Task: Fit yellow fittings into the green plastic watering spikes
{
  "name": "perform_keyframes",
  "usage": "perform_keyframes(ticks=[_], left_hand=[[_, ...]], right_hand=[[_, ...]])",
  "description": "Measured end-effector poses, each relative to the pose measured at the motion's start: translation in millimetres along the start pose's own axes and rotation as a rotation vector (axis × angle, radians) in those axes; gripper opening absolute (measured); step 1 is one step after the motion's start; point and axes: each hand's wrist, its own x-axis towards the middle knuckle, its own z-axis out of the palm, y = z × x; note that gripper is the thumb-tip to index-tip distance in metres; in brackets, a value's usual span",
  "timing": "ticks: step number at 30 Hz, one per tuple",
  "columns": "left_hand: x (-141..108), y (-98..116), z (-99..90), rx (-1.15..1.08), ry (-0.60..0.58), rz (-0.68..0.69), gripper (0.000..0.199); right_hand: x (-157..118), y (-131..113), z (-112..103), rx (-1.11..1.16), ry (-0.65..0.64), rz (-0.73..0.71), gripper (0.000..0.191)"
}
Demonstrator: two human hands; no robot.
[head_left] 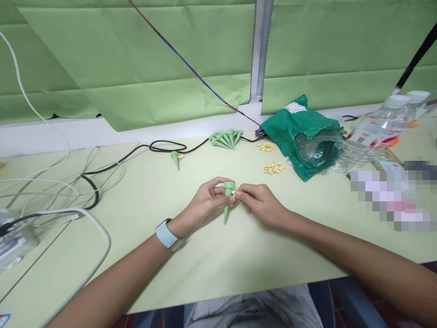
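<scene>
My left hand (208, 198): curled narrowly around pale-green tapered plastic spike (227, 202) | my right hand (260, 205): pinching small yellow plastic peg (233, 193) at its top | place: above front edge of pale-green bench (191, 269) | handling: seems light, stiff; hold by wide top

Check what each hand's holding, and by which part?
The left hand grips a green plastic cone spike around its wide upper end. The right hand pinches a small yellow piece in its fingers, at the spike's upper side.
</scene>
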Motion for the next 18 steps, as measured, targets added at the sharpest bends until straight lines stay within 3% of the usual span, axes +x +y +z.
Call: perform_keyframes(ticks=[7,12,18], left_hand=[[0.3,2.7,2.5,0.046,0.052,-0.008,0.042],[2.5,-1.9,0.5,0.009,0.039,-0.007,0.046],[3.1,-6.7,-2.1,0.009,0.022,-0.013,0.052]], right_hand=[[6.3,8.3,4.6,0.445,-0.100,0.283,0.038],[4.6,6.8,3.1,0.423,-0.051,0.182,0.038],[5.5,5.9,-3.7,0.330,0.048,0.103,0.027]])
